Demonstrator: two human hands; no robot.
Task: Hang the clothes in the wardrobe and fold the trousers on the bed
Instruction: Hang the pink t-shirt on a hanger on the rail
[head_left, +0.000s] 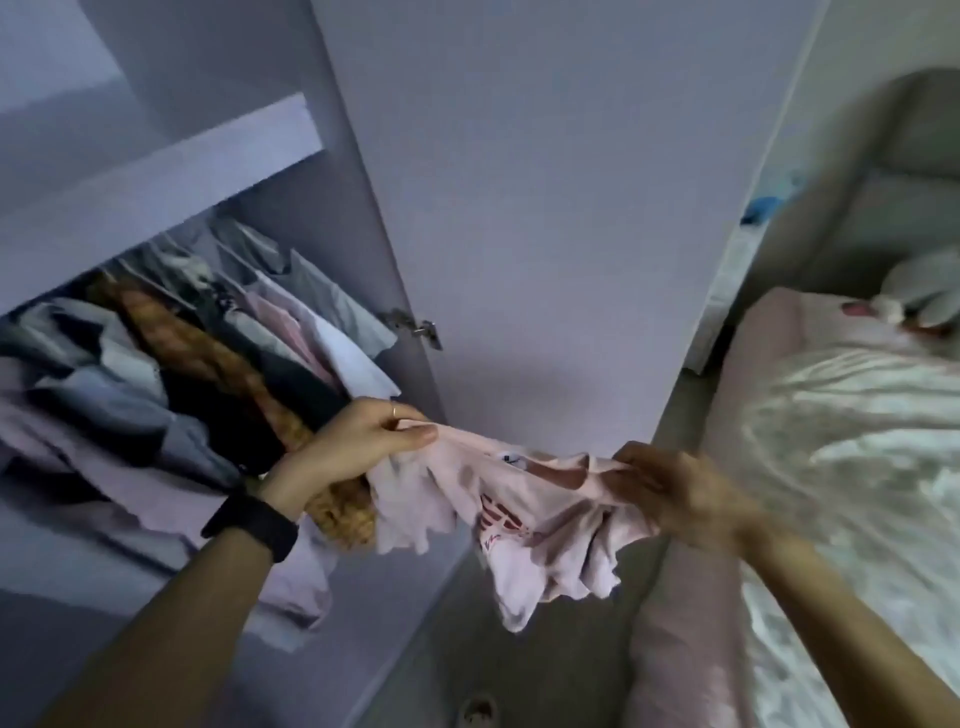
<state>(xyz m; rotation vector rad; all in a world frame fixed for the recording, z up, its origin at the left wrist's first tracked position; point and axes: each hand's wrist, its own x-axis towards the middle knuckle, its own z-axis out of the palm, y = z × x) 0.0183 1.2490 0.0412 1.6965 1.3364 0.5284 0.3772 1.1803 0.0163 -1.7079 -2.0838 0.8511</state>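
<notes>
The pink top (519, 499) hangs stretched between 2 hands in front of the lower part of the wardrobe door (545, 208). The left hand (358, 447) pinches an edge with thumb and curled fingers. The right hand (670, 488) — blurred — has its fingers closed on the fabric by the neck opening. No hanger shows. To hang it well, I'd hold the neckline taut and the shoulders level, then find a gap among the hanging clothes (208, 353) left of the door — they look tightly packed.
</notes>
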